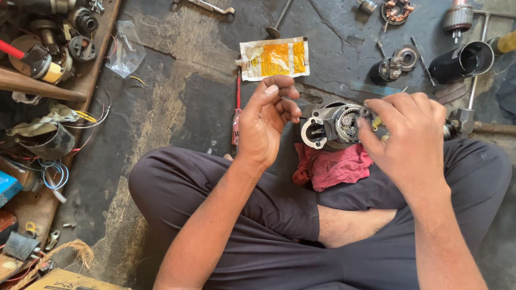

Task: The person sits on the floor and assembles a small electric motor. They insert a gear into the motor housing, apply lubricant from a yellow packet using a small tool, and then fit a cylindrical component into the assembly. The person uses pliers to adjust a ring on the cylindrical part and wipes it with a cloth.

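Right grip (407, 136) pinching a small yellowish bit at the starter motor housing (335, 125), propped on a red rag (332, 167) over the lap. Left grip (268, 123) released, fingers curled — nothing held. Mid-assembly, judging by scattered parts; steady seating called for.

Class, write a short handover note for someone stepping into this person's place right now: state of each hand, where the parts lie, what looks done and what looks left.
Left hand: raised beside the motor housing, fingers curled, holding nothing that can be seen.
Right hand: fingers on the open end of the housing, pinching something small and yellowish; too small to tell what.
The housing rests on a red rag over the crossed legs.
On the floor ahead: a yellow sachet, a red-handled screwdriver, a brush holder, an armature and a black casing.
Done: the motor is apart.
Left: those parts still lie loose on the floor.
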